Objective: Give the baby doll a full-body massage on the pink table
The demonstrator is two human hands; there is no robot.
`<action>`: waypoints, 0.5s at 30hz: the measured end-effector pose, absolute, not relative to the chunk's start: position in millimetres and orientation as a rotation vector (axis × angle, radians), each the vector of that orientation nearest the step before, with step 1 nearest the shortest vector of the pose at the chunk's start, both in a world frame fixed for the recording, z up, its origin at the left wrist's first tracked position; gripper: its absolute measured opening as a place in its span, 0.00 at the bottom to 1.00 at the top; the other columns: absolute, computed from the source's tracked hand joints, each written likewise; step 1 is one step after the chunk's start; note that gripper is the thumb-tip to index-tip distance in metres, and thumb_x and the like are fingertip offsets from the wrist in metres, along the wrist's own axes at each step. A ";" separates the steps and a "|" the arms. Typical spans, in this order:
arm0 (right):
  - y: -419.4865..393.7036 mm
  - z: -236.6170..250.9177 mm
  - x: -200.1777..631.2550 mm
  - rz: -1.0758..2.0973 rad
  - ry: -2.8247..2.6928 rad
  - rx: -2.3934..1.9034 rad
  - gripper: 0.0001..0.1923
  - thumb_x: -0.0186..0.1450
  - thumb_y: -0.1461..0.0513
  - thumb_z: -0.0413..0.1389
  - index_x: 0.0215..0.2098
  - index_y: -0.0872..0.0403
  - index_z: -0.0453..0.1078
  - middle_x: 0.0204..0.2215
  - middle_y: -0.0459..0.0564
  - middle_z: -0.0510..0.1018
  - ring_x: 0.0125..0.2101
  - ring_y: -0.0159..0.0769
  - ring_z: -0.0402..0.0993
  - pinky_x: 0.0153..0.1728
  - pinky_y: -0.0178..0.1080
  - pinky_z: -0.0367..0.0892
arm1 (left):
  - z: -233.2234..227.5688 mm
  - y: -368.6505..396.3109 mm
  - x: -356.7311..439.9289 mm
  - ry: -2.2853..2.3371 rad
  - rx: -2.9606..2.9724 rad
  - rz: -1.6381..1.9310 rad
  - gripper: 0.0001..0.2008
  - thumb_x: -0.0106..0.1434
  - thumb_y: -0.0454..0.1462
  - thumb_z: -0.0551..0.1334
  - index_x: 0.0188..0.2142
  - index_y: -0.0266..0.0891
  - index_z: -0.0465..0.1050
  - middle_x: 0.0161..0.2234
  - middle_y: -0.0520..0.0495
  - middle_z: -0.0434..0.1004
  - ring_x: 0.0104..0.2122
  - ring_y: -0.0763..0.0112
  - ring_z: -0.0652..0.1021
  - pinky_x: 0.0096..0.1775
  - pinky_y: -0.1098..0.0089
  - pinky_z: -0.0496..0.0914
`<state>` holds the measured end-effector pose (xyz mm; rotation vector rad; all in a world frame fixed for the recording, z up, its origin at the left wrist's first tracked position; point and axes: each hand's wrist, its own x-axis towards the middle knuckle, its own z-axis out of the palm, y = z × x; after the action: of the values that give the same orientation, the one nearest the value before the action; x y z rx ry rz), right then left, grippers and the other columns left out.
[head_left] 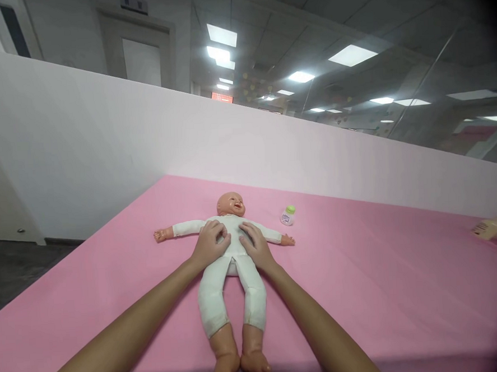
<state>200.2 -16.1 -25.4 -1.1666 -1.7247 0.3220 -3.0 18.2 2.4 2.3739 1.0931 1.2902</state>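
Observation:
A baby doll (232,265) in a white bodysuit lies on its back on the pink surface (364,280), arms spread, bare feet toward me. My left hand (212,245) rests flat on the left side of the doll's torso, fingers slightly curled. On the right side of the torso lies my right hand (255,246), fingers pointing toward the chest. Both hands touch the bodysuit's fabric and neither grips anything that I can see.
A small bottle (288,215) with a green cap stands on the pink surface right of the doll's head. A yellowish packet (489,229) lies at the far right edge. A white partition wall (102,139) runs behind the surface; dark floor lies to the left.

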 end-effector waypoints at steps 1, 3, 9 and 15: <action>-15.7 -26.3 200.6 0.330 -1.721 -1.182 0.22 0.70 0.52 0.54 0.61 0.47 0.70 0.64 0.53 0.69 0.65 0.46 0.62 0.69 0.54 0.54 | 0.5 19.6 -3.0 1.093 2.371 1.299 0.07 0.65 0.40 0.59 0.33 0.42 0.72 0.37 0.46 0.76 0.44 0.59 0.75 0.49 0.57 0.69; -15.7 -27.3 201.0 0.351 -1.707 -1.225 0.25 0.70 0.50 0.55 0.63 0.48 0.68 0.66 0.54 0.67 0.67 0.47 0.59 0.70 0.55 0.52 | -5.2 23.6 -3.2 1.066 2.367 1.273 0.11 0.67 0.42 0.59 0.45 0.43 0.75 0.50 0.44 0.76 0.54 0.55 0.73 0.57 0.52 0.66; -17.8 -25.9 202.0 0.454 -1.721 -1.348 0.39 0.65 0.45 0.60 0.69 0.48 0.60 0.71 0.54 0.57 0.71 0.50 0.49 0.71 0.57 0.47 | -21.5 35.7 -3.1 1.043 2.373 1.185 0.23 0.68 0.43 0.58 0.61 0.46 0.71 0.68 0.43 0.62 0.68 0.49 0.60 0.67 0.44 0.54; -19.8 -20.2 204.7 0.392 -1.762 -1.306 0.27 0.68 0.50 0.58 0.63 0.46 0.67 0.61 0.54 0.67 0.64 0.47 0.60 0.68 0.53 0.55 | -9.8 29.5 -5.2 0.981 2.380 1.168 0.18 0.62 0.35 0.57 0.50 0.46 0.78 0.53 0.44 0.75 0.57 0.53 0.72 0.61 0.49 0.65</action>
<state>204.7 -19.8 -20.2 -1.3062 -1.7617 0.3915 -5.2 29.5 -9.8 2.3801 0.9809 1.1681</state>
